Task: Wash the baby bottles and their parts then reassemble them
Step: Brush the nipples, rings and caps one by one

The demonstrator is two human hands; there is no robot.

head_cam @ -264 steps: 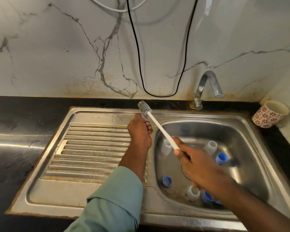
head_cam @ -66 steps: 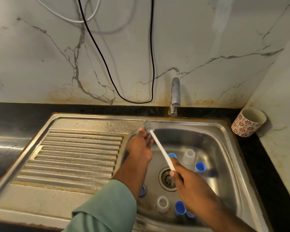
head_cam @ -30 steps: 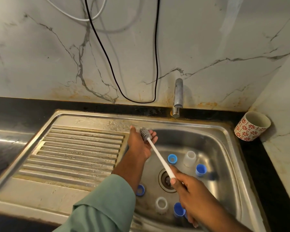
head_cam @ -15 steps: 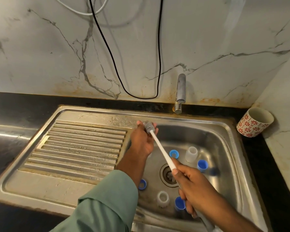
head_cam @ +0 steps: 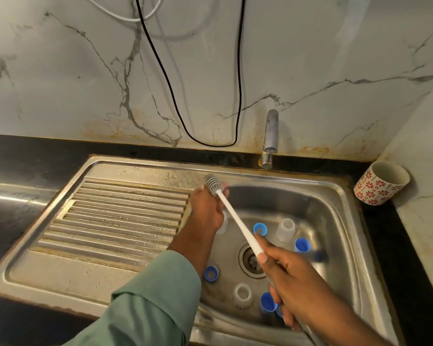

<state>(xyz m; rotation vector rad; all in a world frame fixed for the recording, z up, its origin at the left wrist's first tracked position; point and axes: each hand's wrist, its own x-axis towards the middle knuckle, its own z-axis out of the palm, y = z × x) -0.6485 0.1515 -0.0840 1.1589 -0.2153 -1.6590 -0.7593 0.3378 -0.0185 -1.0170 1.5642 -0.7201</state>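
Baby bottle parts, small blue plastic rings point(head_cam: 260, 228) and clear plastic bottles point(head_cam: 286, 230), stand around the drain in our steel sink basin point(head_cam: 335, 221). Our right hand point(head_cam: 298, 283) grips the white long-handled bottle brush point(head_cam: 235, 216). Our left hand point(head_cam: 208, 211) curls its fingers at the grey bristle head; what it holds, we cannot tell.

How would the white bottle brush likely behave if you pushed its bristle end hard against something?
The brush has a long, thin handle held only at its far end by the right hand, so it would probably flex a little. The ribbed bristle head looks soft and would likely squash. It seems light, since one hand holds it out level.
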